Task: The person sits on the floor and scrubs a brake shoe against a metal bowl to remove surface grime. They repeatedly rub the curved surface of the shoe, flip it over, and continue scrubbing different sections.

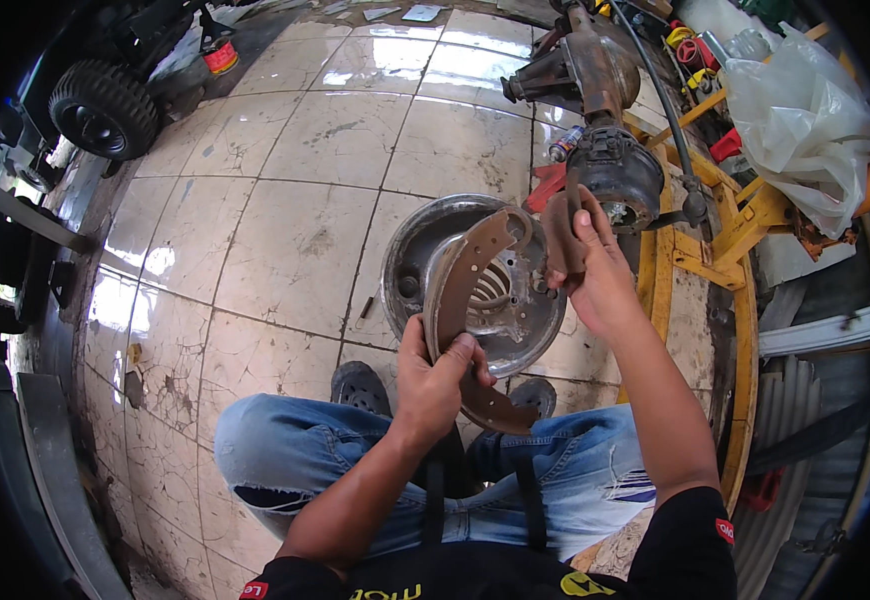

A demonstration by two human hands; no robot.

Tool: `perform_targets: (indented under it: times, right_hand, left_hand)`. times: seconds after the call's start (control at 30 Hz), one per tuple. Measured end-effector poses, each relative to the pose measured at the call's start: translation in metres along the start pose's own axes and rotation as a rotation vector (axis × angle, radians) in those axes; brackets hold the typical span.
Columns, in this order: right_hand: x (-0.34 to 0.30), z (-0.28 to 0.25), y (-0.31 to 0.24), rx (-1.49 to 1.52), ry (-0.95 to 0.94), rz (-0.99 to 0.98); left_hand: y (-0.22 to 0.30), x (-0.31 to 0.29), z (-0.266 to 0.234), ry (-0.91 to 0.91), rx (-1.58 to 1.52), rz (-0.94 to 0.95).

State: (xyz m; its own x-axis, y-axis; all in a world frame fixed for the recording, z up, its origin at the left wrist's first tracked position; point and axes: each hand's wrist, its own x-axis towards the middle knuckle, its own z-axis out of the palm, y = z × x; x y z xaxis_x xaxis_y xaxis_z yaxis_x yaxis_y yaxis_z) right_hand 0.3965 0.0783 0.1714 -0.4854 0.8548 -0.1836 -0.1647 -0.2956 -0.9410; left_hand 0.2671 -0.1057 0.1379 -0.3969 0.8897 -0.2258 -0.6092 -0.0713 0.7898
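Observation:
My left hand (433,378) grips a curved, rust-brown brake shoe (448,300), with rivet holes along its lining, thumb on top and fingers beneath. The shoe stands tilted above a round metal pan (395,285) on the floor, hiding part of it. Raised to the right, my right hand (595,265) is closed round a brown curved piece (561,235) that looks like a second brake shoe seen nearly edge-on. The two pieces are apart. Inside the pan lie coil springs (492,285) and small metal parts.
A rusty axle housing with a hub (610,175) rests by a yellow metal frame (745,225) at the right. Near it are a spray can (565,145), a red object (546,186) and a plastic bag (805,125). A vehicle tyre (103,110) stands far left; a small pin (367,307) lies on the tiles.

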Motion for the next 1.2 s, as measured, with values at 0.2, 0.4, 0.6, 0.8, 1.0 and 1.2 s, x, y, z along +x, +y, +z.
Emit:
perform_targets:
  times: [0.2, 0.4, 0.6, 0.8, 1.0, 1.2]
  right_hand:
    - [-0.002, -0.005, -0.001, 0.202, -0.201, 0.179]
    - [-0.003, 0.003, -0.006, 0.288, -0.440, 0.295]
    - [-0.001, -0.002, 0.005, -0.271, -0.142, 0.072]
    - [-0.017, 0.003, 0.014, -1.131, -0.173, -0.644]
    - [-0.016, 0.017, 0.033, -1.466, -0.352, -0.869]
    - [-0.011, 0.022, 0.037, -1.425, -0.392, -0.900]
  left_hand:
    - [0.001, -0.001, 0.001, -0.007, 0.058, 0.040]
    - [0.001, 0.001, -0.001, 0.028, 0.126, 0.045]
    - [-0.001, 0.001, 0.002, 0.040, 0.062, 0.015]
    - [0.005, 0.005, -0.005, 0.140, -0.013, -0.083]
    - [0.007, 0.001, 0.000, 0.123, 0.043, -0.131]
    - [0.008, 0.002, -0.002, 0.130, 0.004, -0.131]
